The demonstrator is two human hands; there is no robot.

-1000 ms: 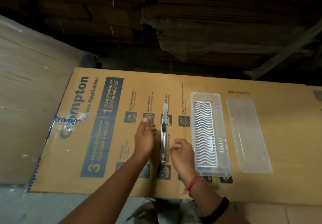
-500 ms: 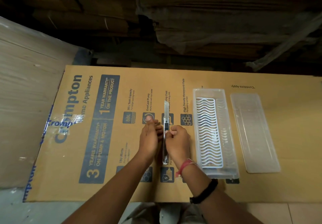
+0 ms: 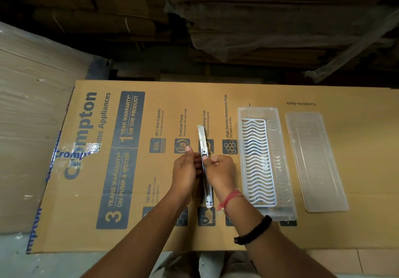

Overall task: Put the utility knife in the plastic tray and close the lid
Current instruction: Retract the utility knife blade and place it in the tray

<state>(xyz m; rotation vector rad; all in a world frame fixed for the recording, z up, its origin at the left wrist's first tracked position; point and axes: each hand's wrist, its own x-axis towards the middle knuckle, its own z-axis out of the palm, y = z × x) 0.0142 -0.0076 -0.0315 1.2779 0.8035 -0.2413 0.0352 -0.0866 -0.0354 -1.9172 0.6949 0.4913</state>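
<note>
A long metal utility knife (image 3: 203, 139) lies lengthwise on the flattened cardboard, its blade end pointing away from me. My left hand (image 3: 186, 169) presses against its left side and my right hand (image 3: 221, 170) grips its right side, thumb on the black slider. The clear plastic tray (image 3: 280, 169) with a white wavy grid insert (image 3: 257, 161) stands just right of my right hand. Its clear lid (image 3: 315, 161) lies flat on the cardboard beside the tray, further right.
A printed flattened carton (image 3: 108, 169) covers the work surface. A plastic-wrapped stack (image 3: 32, 115) rises at the left, and dark stacked cardboard (image 3: 216, 18) fills the back. The carton's near edge is by my forearms.
My right hand slid up from the knife's lower end to its middle. Both hands now close on the knife from either side.
</note>
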